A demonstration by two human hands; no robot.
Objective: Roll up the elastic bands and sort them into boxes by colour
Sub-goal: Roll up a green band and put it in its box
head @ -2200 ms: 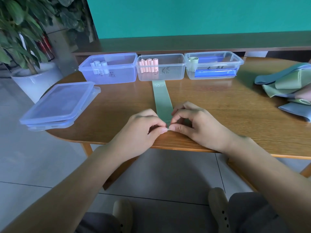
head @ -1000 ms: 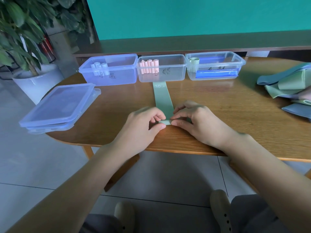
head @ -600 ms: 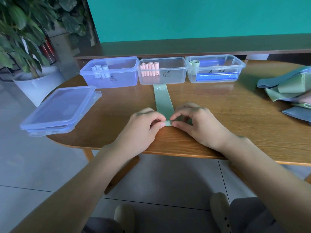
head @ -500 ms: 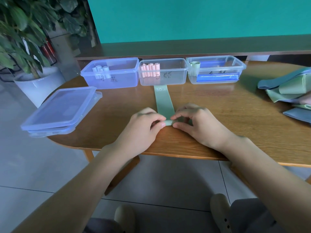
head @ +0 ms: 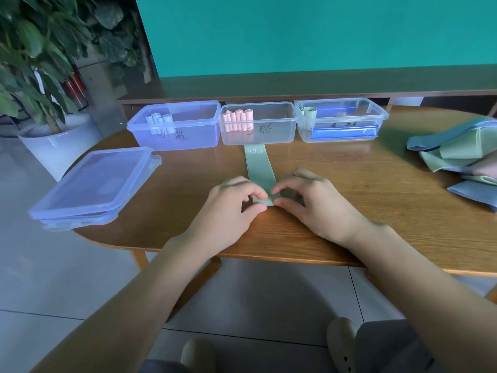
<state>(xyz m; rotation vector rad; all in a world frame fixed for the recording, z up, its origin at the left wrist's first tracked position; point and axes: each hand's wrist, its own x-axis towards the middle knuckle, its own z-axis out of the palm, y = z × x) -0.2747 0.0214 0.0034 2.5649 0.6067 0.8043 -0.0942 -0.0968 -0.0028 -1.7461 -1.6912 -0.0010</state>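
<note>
the left hand [head: 231, 208] and right hand [head: 312, 203] are meeting at the near end of a green band [head: 259, 173], each pinching the small roll there between curled fingers and thumb. the band is lying flat on the wooden table [head: 363, 184], running away toward 3 clear boxes. the left box [head: 174, 127] is holding pale blue rolls, the middle box [head: 259, 125] pink rolls, the right box [head: 341, 121] 1 green roll. stacked lids [head: 94, 184] are sitting at the left; loose bands [head: 457, 154] are lying piled at the right.
</note>
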